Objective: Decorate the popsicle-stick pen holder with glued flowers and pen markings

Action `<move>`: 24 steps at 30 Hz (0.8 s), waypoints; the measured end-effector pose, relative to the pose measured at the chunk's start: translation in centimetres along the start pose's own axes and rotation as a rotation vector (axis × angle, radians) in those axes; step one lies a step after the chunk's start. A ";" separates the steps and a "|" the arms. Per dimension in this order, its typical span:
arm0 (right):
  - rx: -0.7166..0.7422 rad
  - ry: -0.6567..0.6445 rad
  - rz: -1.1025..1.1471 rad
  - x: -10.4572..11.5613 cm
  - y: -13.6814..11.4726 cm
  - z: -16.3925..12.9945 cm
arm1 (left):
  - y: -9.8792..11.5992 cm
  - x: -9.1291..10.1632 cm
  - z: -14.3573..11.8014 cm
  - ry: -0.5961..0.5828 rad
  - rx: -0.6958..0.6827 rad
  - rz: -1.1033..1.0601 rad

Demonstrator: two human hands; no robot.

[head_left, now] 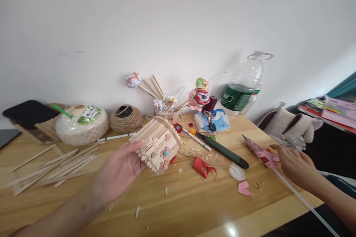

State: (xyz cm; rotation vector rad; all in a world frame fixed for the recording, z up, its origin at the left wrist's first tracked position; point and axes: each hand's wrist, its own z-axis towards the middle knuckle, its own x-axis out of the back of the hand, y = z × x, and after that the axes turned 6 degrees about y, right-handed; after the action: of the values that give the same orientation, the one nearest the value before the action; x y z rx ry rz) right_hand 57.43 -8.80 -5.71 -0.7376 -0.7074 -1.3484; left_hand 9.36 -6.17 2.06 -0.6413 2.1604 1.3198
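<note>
My left hand point(125, 170) is closed around the lower left edge of a craft-stick holder point(157, 144), raised above the table and tilted. Twine runs round its upper part, and small flowers, hearts and beads decorate its side. At the right, my right hand point(296, 164) hovers beside a pink hot glue gun point(260, 152), its fingers loosely bent and apart, with the fingertips close to the gun's handle. A long clear glue stick point(303, 200) trails from the back of the gun over the table edge. Whether the fingertips touch the gun I cannot tell.
Loose craft sticks point(55, 166) lie at the left, near a wrapped coconut point(82, 124) and a twine ball point(125, 118). Paper flowers point(198, 98) stand behind. A green utility knife point(225, 151), red paper scraps point(203, 166) and wood chips cover the middle. A bottle point(240, 89) stands by the wall.
</note>
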 end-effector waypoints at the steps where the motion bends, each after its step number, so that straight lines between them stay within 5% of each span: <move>1: 0.018 -0.010 -0.035 0.4 -1.0 0.3 | 0.3 0.4 -0.1 -0.004 -0.011 -0.001; 6: 0.095 -0.041 0.130 1.2 -12.6 0.1 | 1.3 2.8 0.3 -0.004 -0.072 -0.031; 10: 0.325 -0.256 0.480 0.4 -24.6 -0.7 | 1.8 4.6 1.4 -0.040 -0.088 -0.081; 13: 0.381 -0.430 0.673 -0.2 -31.2 -0.1 | 2.2 5.4 2.0 -0.055 -0.111 -0.105; 18: 0.471 -0.558 0.765 -1.4 -37.3 2.0 | 3.2 5.9 2.8 -0.117 -0.143 -0.127; 24: 0.503 -0.658 0.704 -3.1 -40.6 2.4 | 3.9 6.3 3.3 -0.149 -0.128 -0.138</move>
State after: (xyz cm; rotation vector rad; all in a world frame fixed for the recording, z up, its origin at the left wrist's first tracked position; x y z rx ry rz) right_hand 16.69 -8.11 -4.35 -0.9021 -1.1128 -0.2442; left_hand 2.80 -2.39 -0.76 -0.7061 1.8906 1.3936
